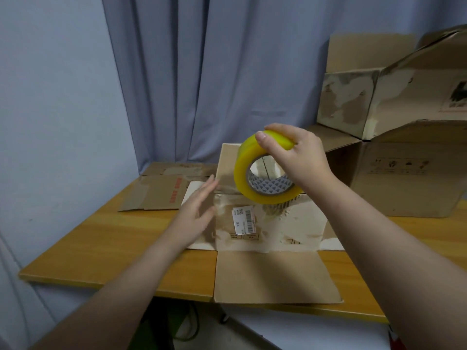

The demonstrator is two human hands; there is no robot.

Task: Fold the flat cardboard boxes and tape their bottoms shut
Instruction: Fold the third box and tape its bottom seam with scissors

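Table (pixel 101 238) front edge under box flap (pixel 273 276); R hand (pixel 300 160) grip round tape roll (pixel 241 173), L hand (pixel 194 213) flat, empty.

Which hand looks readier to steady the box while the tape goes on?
Probably the left. The left hand is open and free at the left edge of the box, while the right hand grips the tape roll above it.

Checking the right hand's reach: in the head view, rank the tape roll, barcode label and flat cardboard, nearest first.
1. tape roll, gripped in the right hand.
2. barcode label, on the box below.
3. flat cardboard, back left.
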